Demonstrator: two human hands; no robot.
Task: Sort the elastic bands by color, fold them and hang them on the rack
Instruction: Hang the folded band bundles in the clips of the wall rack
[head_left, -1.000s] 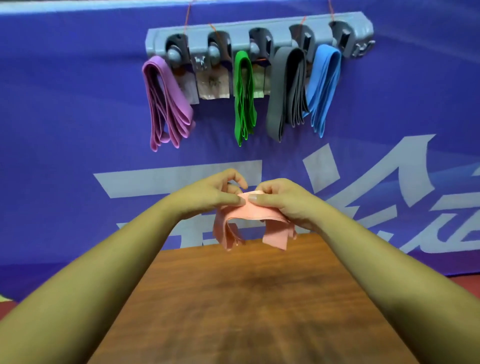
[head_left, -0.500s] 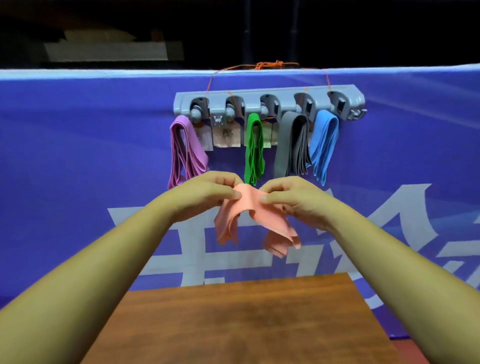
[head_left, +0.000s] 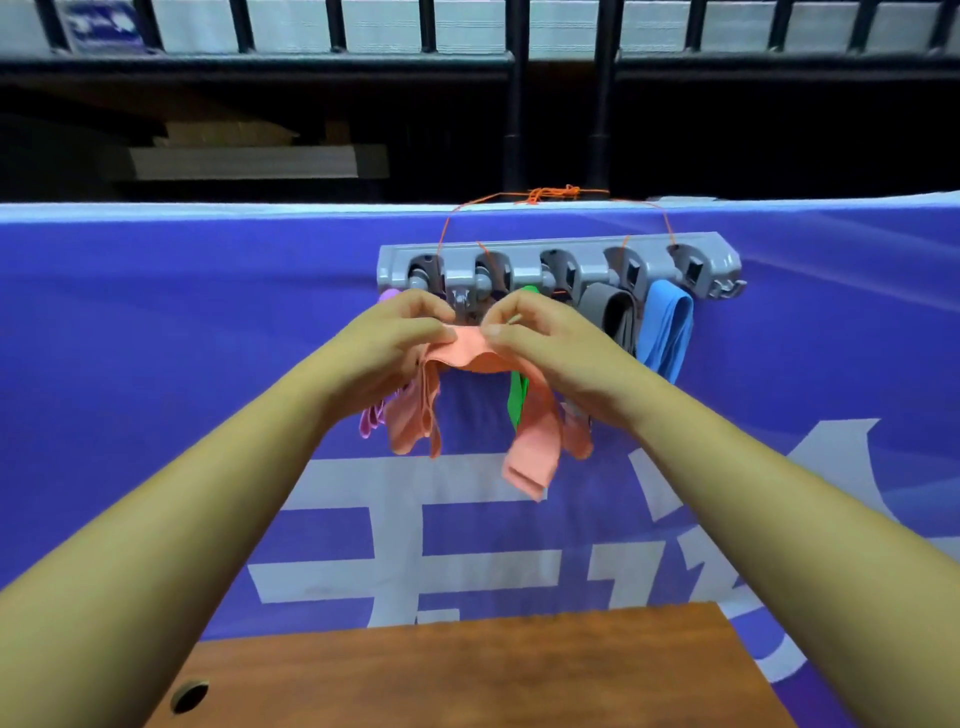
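Observation:
A folded salmon-pink elastic band (head_left: 530, 441) hangs between my hands, its ends drooping on both sides. My left hand (head_left: 400, 348) pinches its top on the left and my right hand (head_left: 550, 353) pinches it on the right, just below the second hook of the grey rack (head_left: 561, 265). On the rack hang a purple band (head_left: 371, 421), a green band (head_left: 518, 400), a grey band (head_left: 613, 312) and a blue band (head_left: 667, 332). My hands hide most of the purple and green bands.
The rack hangs by an orange string (head_left: 550, 193) on a blue banner (head_left: 156, 364). A brown wooden table (head_left: 467, 675) with a round hole (head_left: 189, 696) lies below. A black railing (head_left: 514, 104) stands behind the banner.
Both hands have lifted the pink band from above the table up to the rack, in front of the second hook. The view has tilted upward.

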